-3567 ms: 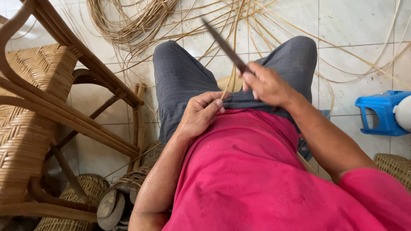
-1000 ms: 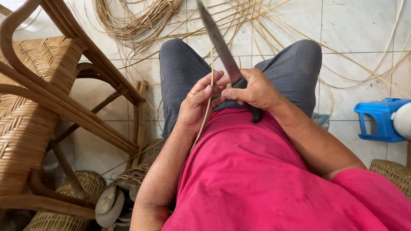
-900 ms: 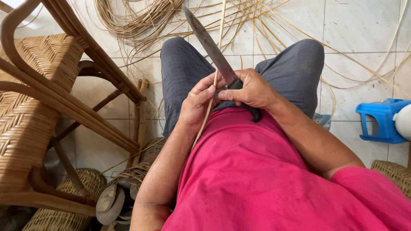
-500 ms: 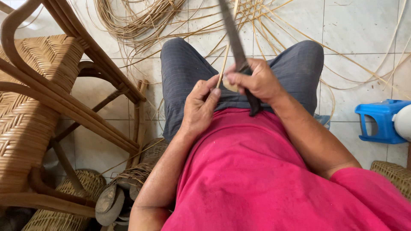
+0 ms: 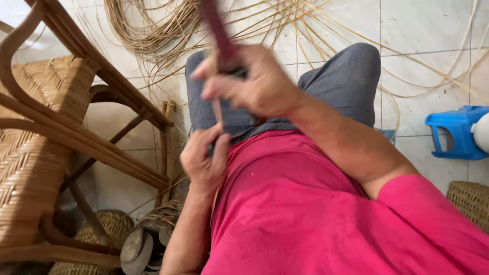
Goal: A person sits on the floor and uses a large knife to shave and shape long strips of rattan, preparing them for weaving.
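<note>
Right hand (image 5: 254,84) clenched on a blurred knife (image 5: 216,30), left hand (image 5: 204,158) pinching a rattan strip (image 5: 218,114); far coils (image 5: 153,25) lie unworked.

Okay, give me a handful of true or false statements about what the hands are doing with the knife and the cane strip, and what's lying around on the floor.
1. The right hand grips a knife, blurred, raised above the lap. True.
2. The left hand pinches a thin cane strip. True.
3. The two hands are pressed together. False: the right hand is higher, apart from the left.
4. A woven rattan chair stands at the person's left. True.
5. The small plastic stool is red. False: it is blue.
6. The tiled floor holds a pile of metal wire. False: loose cane strands lie there.
</note>
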